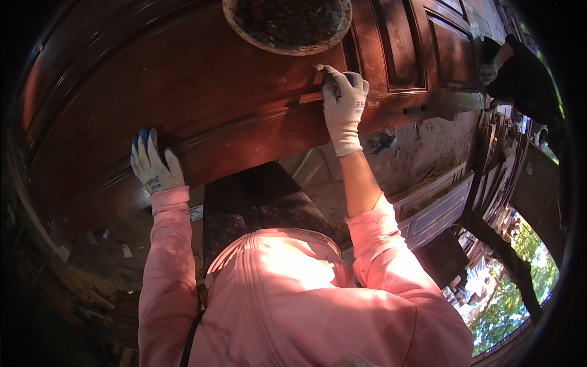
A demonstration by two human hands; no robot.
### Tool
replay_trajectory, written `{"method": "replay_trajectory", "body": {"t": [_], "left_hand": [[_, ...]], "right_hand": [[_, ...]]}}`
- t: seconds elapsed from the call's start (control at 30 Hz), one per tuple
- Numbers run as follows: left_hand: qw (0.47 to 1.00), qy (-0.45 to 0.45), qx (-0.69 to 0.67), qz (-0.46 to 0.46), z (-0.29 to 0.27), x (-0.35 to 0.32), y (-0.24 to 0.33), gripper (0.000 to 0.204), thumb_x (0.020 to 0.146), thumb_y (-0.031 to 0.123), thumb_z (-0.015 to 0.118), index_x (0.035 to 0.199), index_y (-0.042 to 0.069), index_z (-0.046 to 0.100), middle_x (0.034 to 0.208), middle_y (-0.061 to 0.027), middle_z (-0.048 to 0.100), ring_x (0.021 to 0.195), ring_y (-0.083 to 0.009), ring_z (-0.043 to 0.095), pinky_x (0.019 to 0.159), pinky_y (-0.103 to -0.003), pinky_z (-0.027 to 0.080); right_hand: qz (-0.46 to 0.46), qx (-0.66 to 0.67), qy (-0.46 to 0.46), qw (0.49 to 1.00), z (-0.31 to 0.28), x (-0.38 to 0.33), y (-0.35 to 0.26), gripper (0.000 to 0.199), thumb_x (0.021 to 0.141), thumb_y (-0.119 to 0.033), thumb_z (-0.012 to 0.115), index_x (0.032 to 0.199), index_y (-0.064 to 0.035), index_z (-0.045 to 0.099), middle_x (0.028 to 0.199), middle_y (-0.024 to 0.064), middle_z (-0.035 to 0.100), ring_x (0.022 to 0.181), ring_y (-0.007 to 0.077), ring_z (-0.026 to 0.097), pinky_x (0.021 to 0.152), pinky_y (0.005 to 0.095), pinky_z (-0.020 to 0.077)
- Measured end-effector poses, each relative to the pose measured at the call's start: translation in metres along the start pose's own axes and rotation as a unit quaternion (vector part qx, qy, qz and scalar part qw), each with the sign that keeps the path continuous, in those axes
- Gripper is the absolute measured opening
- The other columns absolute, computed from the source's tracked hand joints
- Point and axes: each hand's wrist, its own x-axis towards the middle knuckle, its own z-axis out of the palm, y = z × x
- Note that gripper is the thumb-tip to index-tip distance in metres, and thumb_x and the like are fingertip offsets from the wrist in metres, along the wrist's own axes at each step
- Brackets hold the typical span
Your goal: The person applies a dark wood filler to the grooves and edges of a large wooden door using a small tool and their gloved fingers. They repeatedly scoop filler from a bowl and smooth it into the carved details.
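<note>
A large reddish-brown wooden door (202, 76) with moulded edges and panels lies flat across the view before me. My left hand (153, 164), in a pale glove with blue fingertips, rests on its near edge with the fingers stretched out. Farther right, my right hand (346, 104) wears a similar glove and is closed in a pinch just over the door surface. A small light-coloured bit shows at its fingertips; what it belongs to is too small to make out. Just beyond that hand sits a round, shallow pan (292, 52) with a dark, crusted inside.
At the far right, another person in dark clothing (529, 79) has a gloved hand (489, 71) by the door's end. Below on the right lean pale panelled boards (437, 208) and stacked timber. Small scraps lie on the floor at the lower left.
</note>
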Motion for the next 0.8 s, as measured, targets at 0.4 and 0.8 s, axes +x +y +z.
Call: {"method": "replay_trajectory", "body": {"t": [0.4, 0.8], "left_hand": [[1.0, 0.001, 0.006, 0.006, 0.001, 0.001, 0.0, 0.053, 0.095, 0.019, 0.056, 0.147, 0.008, 0.054, 0.153, -0.0099, 0.051, 0.144, -0.0338, 0.042, 0.119, -0.05, 0.031], [1.0, 0.004, 0.006, 0.003, 0.003, 0.001, 0.001, 0.054, 0.094, 0.018, 0.056, 0.147, 0.008, 0.054, 0.153, -0.0091, 0.051, 0.146, -0.032, 0.041, 0.12, -0.05, 0.03]], "right_hand": [[-0.065, -0.034, -0.024, 0.997, 0.007, -0.007, 0.007, 0.029, 0.084, -0.012, 0.071, 0.112, -0.0192, 0.076, 0.1, 0.0096, 0.064, 0.098, 0.0338, 0.056, 0.09, 0.0475, 0.0466], [-0.037, -0.056, -0.03, 0.997, 0.002, 0.001, -0.002, 0.025, 0.086, -0.014, 0.07, 0.11, -0.0177, 0.076, 0.1, 0.0109, 0.064, 0.098, 0.0356, 0.057, 0.089, 0.0479, 0.0478]]}}
